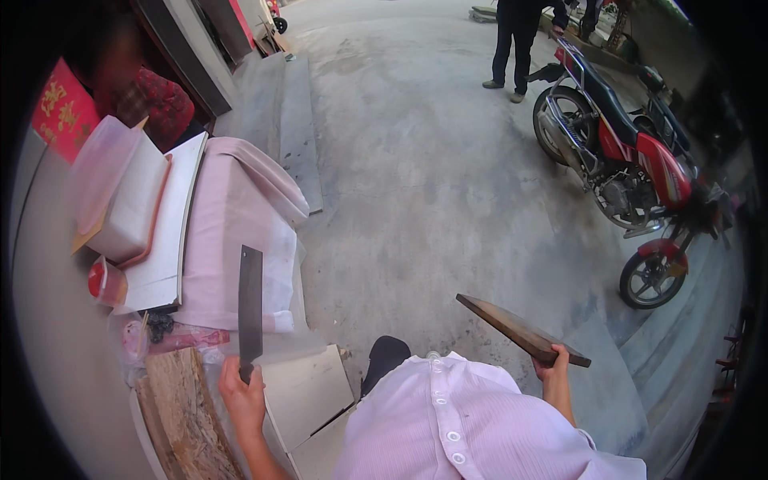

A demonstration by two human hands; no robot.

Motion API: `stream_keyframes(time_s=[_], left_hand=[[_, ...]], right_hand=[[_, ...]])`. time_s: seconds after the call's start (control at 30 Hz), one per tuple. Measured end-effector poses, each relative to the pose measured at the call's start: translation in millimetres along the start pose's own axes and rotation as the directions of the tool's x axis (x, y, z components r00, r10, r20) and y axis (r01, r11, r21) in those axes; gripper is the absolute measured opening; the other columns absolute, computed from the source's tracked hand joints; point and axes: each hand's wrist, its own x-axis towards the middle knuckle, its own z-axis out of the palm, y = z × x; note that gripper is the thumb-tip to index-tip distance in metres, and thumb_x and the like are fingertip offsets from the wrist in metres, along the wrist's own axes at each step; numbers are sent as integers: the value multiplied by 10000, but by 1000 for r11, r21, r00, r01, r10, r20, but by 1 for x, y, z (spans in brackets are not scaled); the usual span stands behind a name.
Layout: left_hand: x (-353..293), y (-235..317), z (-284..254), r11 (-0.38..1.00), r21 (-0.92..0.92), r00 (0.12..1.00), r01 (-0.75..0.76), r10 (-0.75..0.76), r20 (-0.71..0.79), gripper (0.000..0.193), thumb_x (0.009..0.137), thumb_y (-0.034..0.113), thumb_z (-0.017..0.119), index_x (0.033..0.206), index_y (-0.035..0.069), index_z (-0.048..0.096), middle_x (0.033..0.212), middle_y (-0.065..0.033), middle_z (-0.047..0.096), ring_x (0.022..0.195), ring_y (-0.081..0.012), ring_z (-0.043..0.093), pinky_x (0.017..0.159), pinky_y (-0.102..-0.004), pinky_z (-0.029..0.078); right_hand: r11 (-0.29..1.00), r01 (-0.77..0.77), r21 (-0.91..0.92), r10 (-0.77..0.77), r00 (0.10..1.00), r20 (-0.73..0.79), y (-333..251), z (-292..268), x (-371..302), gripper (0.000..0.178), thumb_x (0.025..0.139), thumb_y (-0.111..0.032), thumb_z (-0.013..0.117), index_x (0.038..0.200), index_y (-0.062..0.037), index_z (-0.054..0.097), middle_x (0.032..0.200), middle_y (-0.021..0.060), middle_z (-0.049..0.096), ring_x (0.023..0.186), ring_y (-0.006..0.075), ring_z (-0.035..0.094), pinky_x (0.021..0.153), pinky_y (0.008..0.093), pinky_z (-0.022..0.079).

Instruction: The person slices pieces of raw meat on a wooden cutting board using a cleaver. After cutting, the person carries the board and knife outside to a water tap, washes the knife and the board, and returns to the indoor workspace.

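My left hand [244, 394] is closed round the dark handle of a cleaver [250, 308]. Its broad grey blade points away from me, beside a table draped with a pink cloth [220, 240]. Out to the right, my right hand [554, 364] grips a brown wooden board [516, 328] near its near end. The board is held tilted in the air over the concrete, mostly edge-on. Below the left hand lie rough wood planks [192, 412] and pale flat panels [308, 392].
A white box [132, 200] and a red-topped plastic tub [106, 282] stand at the left. A person in a red patterned top [156, 100] is behind them. A red motorcycle [628, 152] stands at the right, near another person in dark trousers [516, 48]. Concrete ground [400, 176] stretches ahead.
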Motion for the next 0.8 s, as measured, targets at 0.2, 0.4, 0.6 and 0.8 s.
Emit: stream_keyframes(time_s=[0.2,0.4,0.6,0.8], left_hand=[[161,16,85,988,70,989,-136,131,66,158,673,-16,608,792,-18,504,727,-171,501,689,-357,500,628,-415,396],[354,53,169,975,-2,972,-224,223,75,168,662,-7,612,760,-11,476,707,-173,484,677,-369,490,599,-432,373],[535,103,223,951,-98,954,-292,297,43,154,657,-7,604,747,-12,480,710,-164,511,689,-354,518,609,-419,394],[698,110,301,980,1,980,-201,201,7,180,656,-8,603,789,-24,483,793,-201,536,783,-405,522,664,-448,415]], right_hand=[[993,43,113,-40,999,-30,19,146,36,467,615,-150,594,1059,-66,473,1090,152,511,1006,341,514,876,506,457],[929,370,15,-370,926,73,53,253,71,321,626,-176,585,914,-59,508,969,147,562,894,364,559,812,535,495],[931,366,-5,-364,926,104,70,396,141,326,628,-176,574,913,-73,455,940,152,532,865,369,554,780,552,501],[983,154,99,-152,988,-31,74,599,217,284,639,-188,555,876,-78,444,934,140,513,885,362,535,809,560,469]])
